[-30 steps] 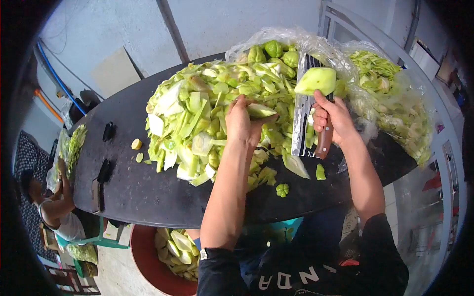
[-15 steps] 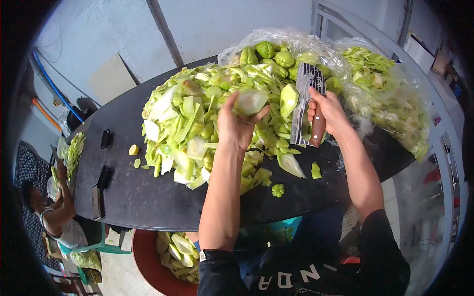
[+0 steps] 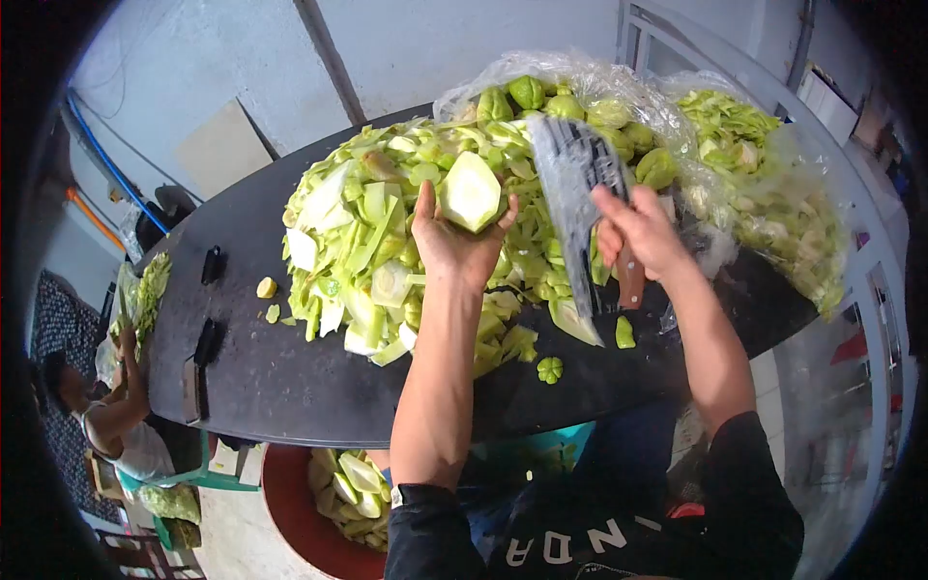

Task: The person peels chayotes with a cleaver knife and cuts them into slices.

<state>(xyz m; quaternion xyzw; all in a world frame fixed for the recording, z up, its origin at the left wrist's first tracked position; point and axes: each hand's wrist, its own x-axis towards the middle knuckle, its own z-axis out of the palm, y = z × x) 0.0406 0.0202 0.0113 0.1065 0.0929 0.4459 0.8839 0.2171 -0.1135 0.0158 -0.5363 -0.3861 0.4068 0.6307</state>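
Note:
My left hand [image 3: 456, 240] holds a peeled piece of chayote [image 3: 471, 191], its pale cut face turned up, the fingers around its lower sides. In my right hand [image 3: 643, 234] is a cleaver [image 3: 565, 184] with a brown wooden handle [image 3: 630, 278]. Its broad blade is blurred by motion and stands to the right of the chayote, apart from it. Below and behind both hands lies a big heap of green chayote slices and peelings [image 3: 358, 232]. Two small green end pieces, one of them a lobed chayote end [image 3: 549, 370], lie on the black table [image 3: 280, 377] near its front edge.
Whole chayotes [image 3: 527, 93] sit in clear plastic at the back. A plastic bag of cut strips [image 3: 783, 213] stands at right. Dark objects [image 3: 198, 362] lie on the left. Below is a red tub [image 3: 290, 503] with chayote pieces. Another person [image 3: 116, 425] works at far left.
The chayote in my left hand has turned so its pale face shows more upright. My right hand has swung the cleaver blade leftward, toward the chayote.

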